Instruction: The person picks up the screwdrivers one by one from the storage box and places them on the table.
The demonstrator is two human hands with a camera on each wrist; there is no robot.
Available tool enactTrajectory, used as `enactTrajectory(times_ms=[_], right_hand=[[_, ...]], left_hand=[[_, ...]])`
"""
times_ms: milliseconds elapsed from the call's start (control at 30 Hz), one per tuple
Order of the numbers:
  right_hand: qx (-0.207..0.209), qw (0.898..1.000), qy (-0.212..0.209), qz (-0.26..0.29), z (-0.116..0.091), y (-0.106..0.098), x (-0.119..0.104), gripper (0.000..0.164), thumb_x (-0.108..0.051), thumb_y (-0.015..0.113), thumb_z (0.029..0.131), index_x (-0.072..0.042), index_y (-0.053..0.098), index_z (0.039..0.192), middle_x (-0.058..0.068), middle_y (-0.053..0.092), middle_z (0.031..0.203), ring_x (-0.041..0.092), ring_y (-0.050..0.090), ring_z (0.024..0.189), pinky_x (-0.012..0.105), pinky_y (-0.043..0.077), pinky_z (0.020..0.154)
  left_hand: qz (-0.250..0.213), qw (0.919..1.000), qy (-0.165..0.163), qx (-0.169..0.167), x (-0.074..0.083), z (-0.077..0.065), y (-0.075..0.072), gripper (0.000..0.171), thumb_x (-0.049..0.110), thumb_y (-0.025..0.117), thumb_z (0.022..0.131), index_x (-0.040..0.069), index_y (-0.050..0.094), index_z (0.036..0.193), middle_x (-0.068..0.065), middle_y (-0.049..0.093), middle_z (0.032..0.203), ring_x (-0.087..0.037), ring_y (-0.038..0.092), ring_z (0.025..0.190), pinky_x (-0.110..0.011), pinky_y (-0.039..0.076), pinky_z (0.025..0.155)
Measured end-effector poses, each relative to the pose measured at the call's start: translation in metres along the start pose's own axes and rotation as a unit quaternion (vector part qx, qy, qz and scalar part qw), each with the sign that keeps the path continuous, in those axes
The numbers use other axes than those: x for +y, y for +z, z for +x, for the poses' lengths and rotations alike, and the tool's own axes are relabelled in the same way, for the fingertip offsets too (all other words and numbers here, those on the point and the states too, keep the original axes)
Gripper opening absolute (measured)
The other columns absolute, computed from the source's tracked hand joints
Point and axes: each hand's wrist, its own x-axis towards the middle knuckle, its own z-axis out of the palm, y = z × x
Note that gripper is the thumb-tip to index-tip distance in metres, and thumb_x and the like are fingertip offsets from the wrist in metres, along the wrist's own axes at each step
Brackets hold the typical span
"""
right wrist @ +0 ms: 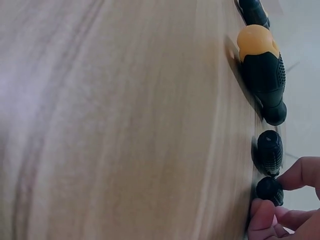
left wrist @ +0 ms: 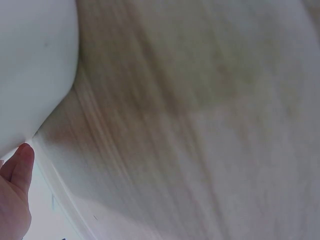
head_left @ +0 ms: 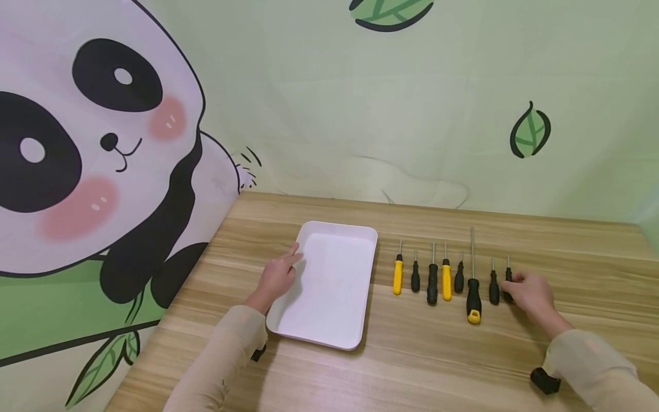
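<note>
My left hand [head_left: 278, 278] holds the left rim of a shallow white tray [head_left: 372, 252], one digit over the edge. In the left wrist view, fingers [left wrist: 21, 167] touch the tray's outer side [left wrist: 35, 65]. At the far right of a row of screwdrivers, my right hand [head_left: 531, 294] pinches the handle of a small black screwdriver [head_left: 508, 276]. The right wrist view shows thumb and fingers around that handle's end [right wrist: 269, 190]. Just left of it lies another small black screwdriver [head_left: 494, 288], then a large black-and-yellow screwdriver [head_left: 473, 297].
Further left in the row are a small black screwdriver [head_left: 459, 277], two yellow-handled screwdrivers, such as one [head_left: 398, 274] nearest the tray, and more black ones [head_left: 432, 283]. All lie on a wooden table [head_left: 412, 360]. A panda-printed backdrop [head_left: 329, 114] stands behind.
</note>
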Motion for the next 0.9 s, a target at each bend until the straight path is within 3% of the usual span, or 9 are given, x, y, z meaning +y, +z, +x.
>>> enactTrajectory(times_ms=[167,333,533,767,900], right_hand=[[-0.007,1.0,-0.004,-0.008,0.001,-0.001,0.001,0.033,-0.023,0.053,0.081,0.009,0.054,0.09,0.008,0.054,0.064,0.017,0.048,0.058,0.026,0.037,0.048],[-0.021,1.0,-0.005,-0.006,0.002,-0.003,0.002,0.029,-0.023,0.052,0.082,0.005,0.054,0.085,-0.001,0.05,0.053,0.013,0.047,0.049,0.027,0.037,0.046],[-0.036,0.999,-0.012,0.014,0.002,-0.004,0.004,0.032,-0.02,0.052,0.082,0.01,0.054,0.091,0.007,0.056,0.063,0.013,0.051,0.048,0.027,0.042,0.046],[-0.044,0.998,-0.01,0.046,0.001,-0.005,0.007,0.045,-0.021,0.053,0.082,0.017,0.049,0.107,0.021,0.058,0.084,0.012,0.053,0.056,0.028,0.048,0.05],[-0.041,0.998,-0.007,0.043,0.001,-0.007,0.009,0.05,-0.026,0.05,0.084,0.016,0.048,0.111,0.024,0.058,0.09,0.013,0.054,0.061,0.027,0.048,0.052]], left_hand=[[0.001,1.0,0.001,0.0,0.001,0.0,0.0,0.04,-0.001,0.044,0.077,0.005,0.06,0.113,-0.006,0.046,0.132,-0.029,0.049,0.114,-0.041,0.046,0.083],[0.005,0.9999,0.009,0.003,0.002,0.001,0.0,0.04,0.0,0.044,0.076,0.005,0.061,0.112,-0.007,0.047,0.132,-0.03,0.05,0.113,-0.041,0.046,0.08],[0.014,0.9996,0.023,0.007,0.002,0.001,-0.001,0.04,0.0,0.045,0.075,0.004,0.061,0.112,-0.009,0.048,0.13,-0.031,0.053,0.11,-0.041,0.047,0.074],[0.023,0.999,0.002,-0.039,0.005,0.001,-0.007,0.044,0.003,0.044,0.077,0.008,0.057,0.118,-0.006,0.043,0.135,-0.031,0.052,0.111,-0.035,0.044,0.059],[0.068,0.9958,-0.011,-0.061,0.011,0.002,-0.011,0.043,0.009,0.044,0.079,0.012,0.056,0.12,-0.003,0.041,0.137,-0.031,0.058,0.101,-0.03,0.04,0.051]])
